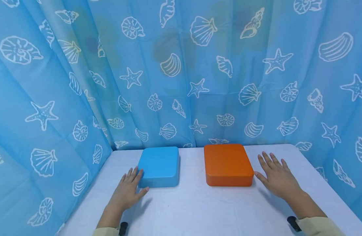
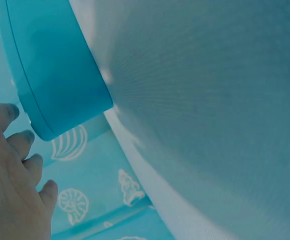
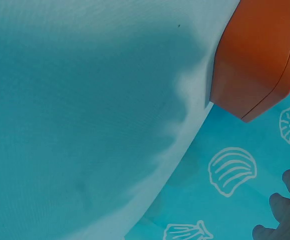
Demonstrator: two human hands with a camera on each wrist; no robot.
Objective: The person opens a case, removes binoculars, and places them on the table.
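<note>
A light-blue square box (image 1: 159, 164) with rounded corners lies on the left of the white table. My left hand (image 1: 126, 191), fingers spread and relaxed, is at its near left corner, fingertips right at its side; in the left wrist view the fingers (image 2: 20, 145) are beside the blue box (image 2: 60, 70). A similar orange box (image 1: 228, 165) lies to the right of the blue one. Close to its right side my right hand (image 1: 278, 178) hovers with fingers spread, holding nothing. In the right wrist view the fingers (image 3: 280, 205) show at the edge, below the orange box (image 3: 257, 55).
The white tabletop (image 1: 181, 209) lies under both boxes, with a gap between them. A blue curtain (image 1: 183, 82) printed with shells and starfish hangs behind the table and along both sides. Dark bands (image 1: 293, 223) sit at both wrists.
</note>
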